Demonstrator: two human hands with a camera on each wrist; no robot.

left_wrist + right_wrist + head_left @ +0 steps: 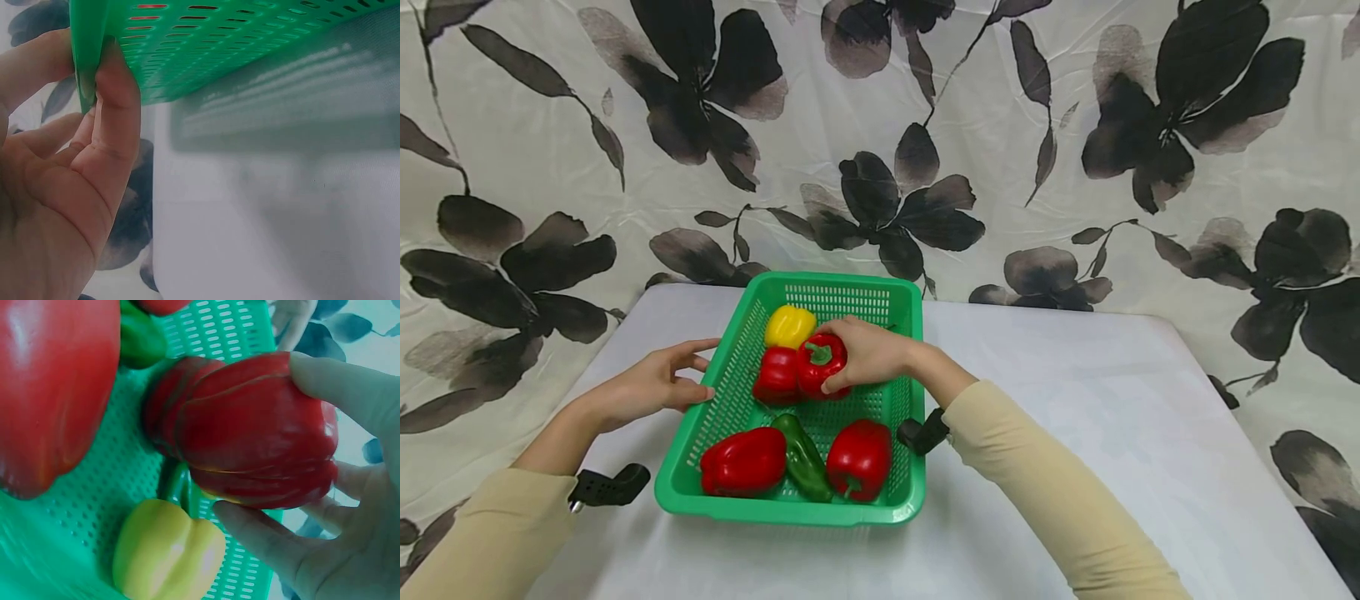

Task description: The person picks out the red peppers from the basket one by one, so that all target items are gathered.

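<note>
A smooth white tabletop [1060, 467] spans the lower frame under a green lattice basket [775, 512]. Left of centre, the left grip [651, 383] pinches the basket's rim [88, 37], best held steady. At centre, the right grip [872, 354] clasps a glossy, lobed red pepper [815, 377]; slick-looking skin wants even pressure. Beyond: a yellow pepper [790, 325], then floral cloth [1000, 167].
</note>
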